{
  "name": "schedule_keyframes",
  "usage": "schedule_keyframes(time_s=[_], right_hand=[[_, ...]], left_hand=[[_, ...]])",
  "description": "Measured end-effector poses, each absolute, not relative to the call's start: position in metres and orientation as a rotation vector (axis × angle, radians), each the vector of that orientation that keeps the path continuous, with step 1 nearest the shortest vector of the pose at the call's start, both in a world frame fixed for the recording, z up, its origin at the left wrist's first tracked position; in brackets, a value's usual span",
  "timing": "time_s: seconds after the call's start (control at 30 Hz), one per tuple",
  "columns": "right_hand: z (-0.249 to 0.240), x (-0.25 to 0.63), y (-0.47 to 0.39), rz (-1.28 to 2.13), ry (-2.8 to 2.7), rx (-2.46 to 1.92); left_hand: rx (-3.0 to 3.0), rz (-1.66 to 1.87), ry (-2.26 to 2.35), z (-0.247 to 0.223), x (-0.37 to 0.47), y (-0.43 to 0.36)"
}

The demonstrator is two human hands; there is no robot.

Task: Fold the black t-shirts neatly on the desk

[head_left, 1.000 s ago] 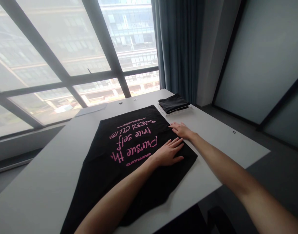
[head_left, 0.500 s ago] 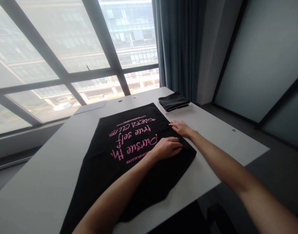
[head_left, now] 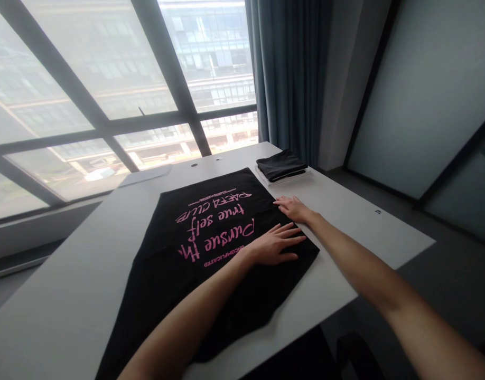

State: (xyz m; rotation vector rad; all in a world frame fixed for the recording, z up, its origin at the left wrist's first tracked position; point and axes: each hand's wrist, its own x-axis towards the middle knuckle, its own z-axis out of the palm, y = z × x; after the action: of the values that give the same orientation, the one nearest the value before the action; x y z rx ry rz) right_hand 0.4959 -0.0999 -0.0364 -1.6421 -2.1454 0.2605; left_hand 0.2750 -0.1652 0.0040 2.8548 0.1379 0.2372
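A black T-shirt (head_left: pixel 159 264) with pink lettering lies spread on the white table, its print upside down to me. Part of it lies under my left forearm. My left hand (head_left: pixel 272 245) rests on the cloth near its right corner, fingers stretched out and spread. Farther back, my right hand (head_left: pixel 293 208) lies at the shirt's right edge, palm down with fingers extended, fingertips on the fabric. Neither hand grips anything.
Beyond my right hand, folded dark cloth (head_left: pixel 282 164) sits on folded white cloth (head_left: pixel 288 178). The white table (head_left: pixel 56 279) ends at the right above a dark chair (head_left: pixel 357 353). A window and blue curtain (head_left: pixel 288 79) stand behind.
My left hand has uncurled: its fingers were bent and are now spread flat on the shirt. The cloth near the right corner lies smoother. My right hand has stayed in place.
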Motion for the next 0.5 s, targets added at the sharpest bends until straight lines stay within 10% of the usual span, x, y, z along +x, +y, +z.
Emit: schedule_keyframes(time_s=[0.5], right_hand=[[-0.040,0.499,-0.096,0.347,-2.112,-1.650]], left_hand=[[2.120,0.422,1.413,0.038,0.234,-0.083]])
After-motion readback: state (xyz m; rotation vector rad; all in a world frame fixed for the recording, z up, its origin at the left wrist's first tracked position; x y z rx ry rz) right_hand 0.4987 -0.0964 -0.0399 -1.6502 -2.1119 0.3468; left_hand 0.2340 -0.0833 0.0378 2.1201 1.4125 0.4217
